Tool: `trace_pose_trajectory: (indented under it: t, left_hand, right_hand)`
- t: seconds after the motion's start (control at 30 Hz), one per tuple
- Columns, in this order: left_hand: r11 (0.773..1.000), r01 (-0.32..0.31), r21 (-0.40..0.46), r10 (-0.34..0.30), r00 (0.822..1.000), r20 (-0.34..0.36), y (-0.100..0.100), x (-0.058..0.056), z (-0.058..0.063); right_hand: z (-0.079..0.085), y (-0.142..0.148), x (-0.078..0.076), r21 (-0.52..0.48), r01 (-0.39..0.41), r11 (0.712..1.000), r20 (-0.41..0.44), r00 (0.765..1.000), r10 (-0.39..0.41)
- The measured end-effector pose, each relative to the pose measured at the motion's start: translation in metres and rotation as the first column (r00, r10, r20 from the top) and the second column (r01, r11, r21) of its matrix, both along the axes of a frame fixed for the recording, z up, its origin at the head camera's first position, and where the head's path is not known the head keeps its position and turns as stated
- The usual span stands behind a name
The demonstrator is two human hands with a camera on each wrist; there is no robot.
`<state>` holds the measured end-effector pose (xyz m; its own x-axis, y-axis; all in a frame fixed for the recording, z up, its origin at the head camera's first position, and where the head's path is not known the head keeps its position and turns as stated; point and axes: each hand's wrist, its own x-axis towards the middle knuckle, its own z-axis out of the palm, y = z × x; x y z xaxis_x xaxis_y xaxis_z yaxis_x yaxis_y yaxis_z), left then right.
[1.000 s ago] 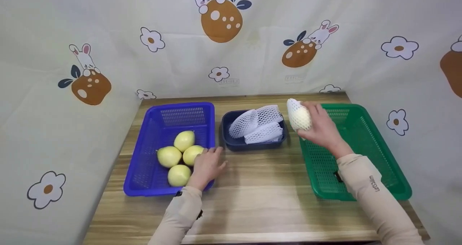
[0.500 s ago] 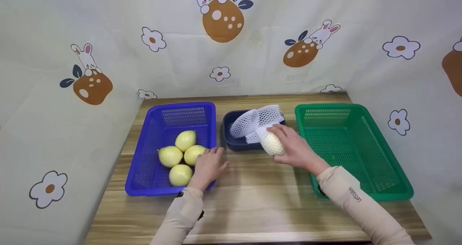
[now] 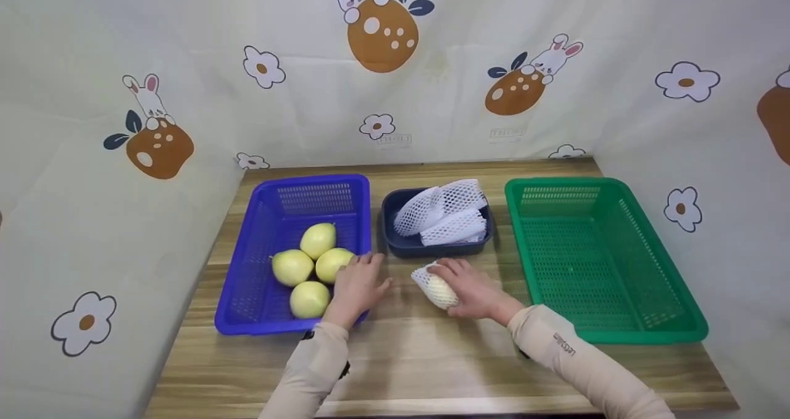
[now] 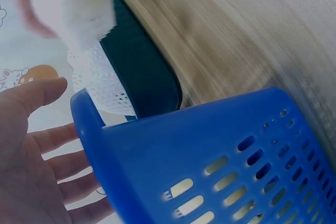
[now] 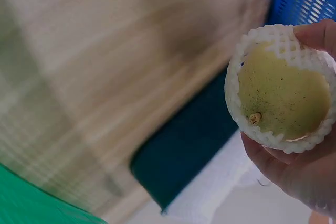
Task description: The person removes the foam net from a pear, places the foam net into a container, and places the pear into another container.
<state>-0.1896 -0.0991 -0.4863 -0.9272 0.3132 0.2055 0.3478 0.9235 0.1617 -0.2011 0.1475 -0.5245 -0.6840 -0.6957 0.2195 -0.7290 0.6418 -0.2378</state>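
My right hand (image 3: pixel 472 289) grips a pale yellow pear (image 5: pixel 283 87) in a white foam net sleeve (image 3: pixel 422 276), over the table between the two large baskets. In the right wrist view the pear's speckled stem end shows at the sleeve's open end. My left hand (image 3: pixel 358 289) is at the right rim of the blue basket (image 3: pixel 236 255), fingers loosely extended and holding nothing. Beside it in that basket lie several bare pears (image 3: pixel 292 268), one partly behind the fingers. The left wrist view shows the left fingers (image 4: pixel 60 137) spread by the basket's rim.
Behind the hands stands a small dark blue box (image 3: pixel 401 246) with several white foam net sleeves (image 3: pixel 453 226), some reaching above its rim. At the right is a green basket (image 3: pixel 586 265). A patterned cloth (image 3: pixel 432 98) hangs behind the wooden table (image 3: pixel 426 357).
My right hand has carried the sleeved pear from the green basket's left edge leftward, past the dark blue box and toward me. The left hand has stayed at the blue basket.
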Motion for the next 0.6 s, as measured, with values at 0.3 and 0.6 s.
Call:
trace_pose_trajectory:
  t: [0.3, 0.6]
  left_hand:
    - [1.0, 0.0, -0.001, 0.0, 1.0, -0.018, 0.001, 0.001, 0.0]
    - [1.0, 0.001, 0.001, -0.001, 1.0, -0.017, 0.002, 0.002, -0.001]
  right_hand:
    - [-0.024, -0.004, -0.001, 0.079, 0.05, 0.996, 0.036, 0.998, -0.053]
    - [-0.03, -0.006, -0.003, 0.113, 0.067, 0.991, 0.022, 0.997, -0.07]
